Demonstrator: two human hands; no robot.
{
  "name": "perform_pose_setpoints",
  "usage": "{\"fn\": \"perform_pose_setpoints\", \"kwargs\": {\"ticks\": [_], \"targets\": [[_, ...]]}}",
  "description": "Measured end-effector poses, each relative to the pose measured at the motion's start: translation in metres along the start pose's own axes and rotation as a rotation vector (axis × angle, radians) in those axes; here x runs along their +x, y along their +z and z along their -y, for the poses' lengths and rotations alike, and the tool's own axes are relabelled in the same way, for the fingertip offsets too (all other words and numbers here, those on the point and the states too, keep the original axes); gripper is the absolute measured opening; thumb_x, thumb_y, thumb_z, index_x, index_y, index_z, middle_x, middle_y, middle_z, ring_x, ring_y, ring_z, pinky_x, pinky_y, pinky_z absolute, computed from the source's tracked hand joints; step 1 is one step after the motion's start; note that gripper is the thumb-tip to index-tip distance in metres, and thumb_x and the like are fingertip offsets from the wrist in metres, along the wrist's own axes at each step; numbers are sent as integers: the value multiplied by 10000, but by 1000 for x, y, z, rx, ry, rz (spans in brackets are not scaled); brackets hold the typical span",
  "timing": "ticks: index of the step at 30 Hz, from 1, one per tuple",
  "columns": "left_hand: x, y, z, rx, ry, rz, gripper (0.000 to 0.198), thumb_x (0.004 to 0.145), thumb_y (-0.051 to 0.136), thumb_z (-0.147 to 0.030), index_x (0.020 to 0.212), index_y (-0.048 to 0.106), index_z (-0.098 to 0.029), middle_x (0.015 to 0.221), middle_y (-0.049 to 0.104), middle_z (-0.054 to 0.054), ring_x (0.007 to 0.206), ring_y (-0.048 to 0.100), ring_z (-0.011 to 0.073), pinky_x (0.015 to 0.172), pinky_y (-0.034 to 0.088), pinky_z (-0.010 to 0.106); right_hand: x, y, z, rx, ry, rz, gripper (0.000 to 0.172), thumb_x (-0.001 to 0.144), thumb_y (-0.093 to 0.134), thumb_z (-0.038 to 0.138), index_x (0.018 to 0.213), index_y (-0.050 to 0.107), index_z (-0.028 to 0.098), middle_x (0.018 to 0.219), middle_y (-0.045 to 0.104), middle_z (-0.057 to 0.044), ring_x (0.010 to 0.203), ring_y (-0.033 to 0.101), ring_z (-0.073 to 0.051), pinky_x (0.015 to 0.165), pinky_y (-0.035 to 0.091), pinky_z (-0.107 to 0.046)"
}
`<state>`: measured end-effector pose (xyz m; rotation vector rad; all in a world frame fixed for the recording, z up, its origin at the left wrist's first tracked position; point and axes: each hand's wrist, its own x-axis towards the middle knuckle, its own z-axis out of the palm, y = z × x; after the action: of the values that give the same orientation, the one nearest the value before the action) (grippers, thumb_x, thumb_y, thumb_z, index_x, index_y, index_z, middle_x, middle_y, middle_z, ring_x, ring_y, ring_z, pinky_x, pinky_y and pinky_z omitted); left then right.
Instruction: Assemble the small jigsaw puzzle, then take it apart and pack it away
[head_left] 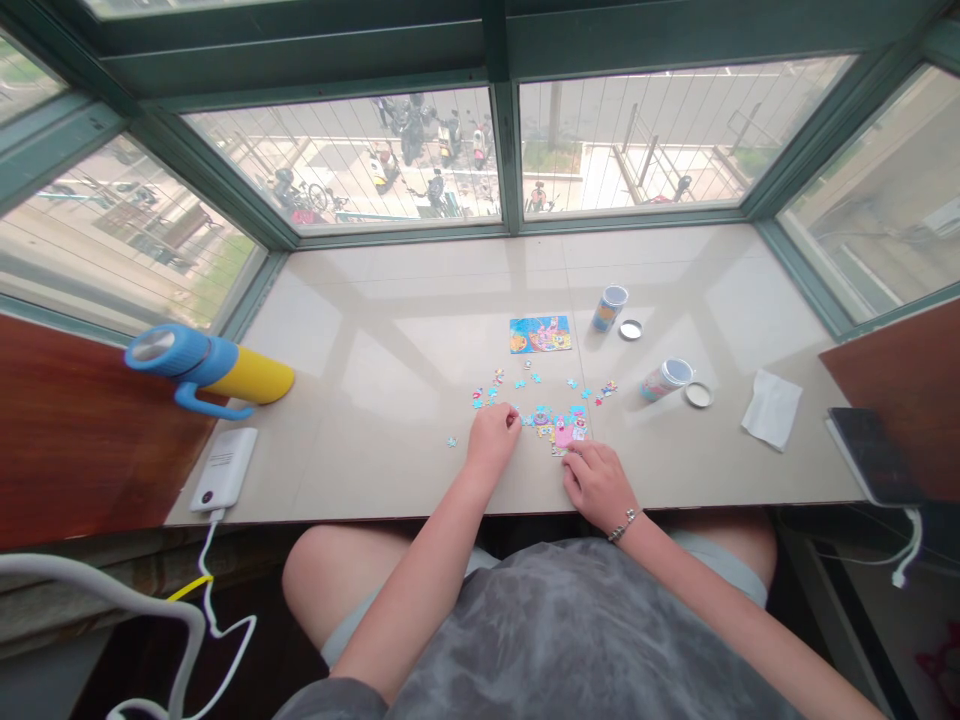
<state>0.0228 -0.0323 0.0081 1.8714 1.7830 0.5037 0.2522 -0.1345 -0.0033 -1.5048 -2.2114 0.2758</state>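
Note:
On the pale window ledge (390, 440) lies a partly joined jigsaw cluster (559, 425) in pink and blue. My left hand (491, 437) rests just left of it, fingers curled and pinched on a small piece I can barely make out. My right hand (596, 478) lies at the cluster's lower right, fingers bent and pressing on the joined pieces. Several loose pieces (499, 385) are scattered beyond the hands. A finished small puzzle picture (540, 334) lies farther back.
Two small puzzle tins, one upright (610, 308) and one tipped over (664, 379), lie at the right with their lids (698, 395) beside them. A white tissue (772, 408), a phone (874, 455), a power bank (223, 468) and a blue-yellow bottle (214, 368) sit on the ledge.

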Motion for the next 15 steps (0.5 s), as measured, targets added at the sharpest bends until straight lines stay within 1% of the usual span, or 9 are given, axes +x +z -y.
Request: {"fn": "perform_pose_setpoints", "kwargs": {"ticks": [3, 7, 10, 15], "targets": [[2, -4, 4, 5, 18, -25, 124, 898, 587, -179, 863, 699, -222, 864, 714, 47, 887, 628, 213, 820, 481, 334, -1, 0, 0, -7, 7, 10, 174, 931, 585, 171, 1060, 677, 243, 1244, 646, -93, 1179, 556, -287, 1044, 419, -467], [11, -16, 14, 27, 29, -58, 162, 941, 551, -215, 978, 709, -213, 943, 716, 63, 941, 629, 228, 869, 488, 355, -1, 1, -1, -12, 8, 5, 179, 926, 591, 167, 1062, 680, 242, 1238, 650, -92, 1185, 558, -285, 1049, 417, -467], [21, -23, 19, 54, 64, -3, 190, 948, 559, -236, 1040, 721, -200, 959, 713, 74, 977, 633, 237, 906, 488, 362, -1, 1, -2, -7, 0, -6, 177, 919, 595, 164, 1053, 682, 240, 1232, 653, -92, 1175, 562, -280, 1042, 420, -463], [35, -24, 18, 132, 129, 121, 113, 906, 649, -261, 945, 747, -219, 982, 713, 74, 992, 631, 232, 919, 487, 346, -1, 0, 0, 2, -5, -19, 172, 927, 586, 166, 1051, 681, 239, 1228, 651, -96, 1174, 557, -282, 1039, 418, -463]]}}
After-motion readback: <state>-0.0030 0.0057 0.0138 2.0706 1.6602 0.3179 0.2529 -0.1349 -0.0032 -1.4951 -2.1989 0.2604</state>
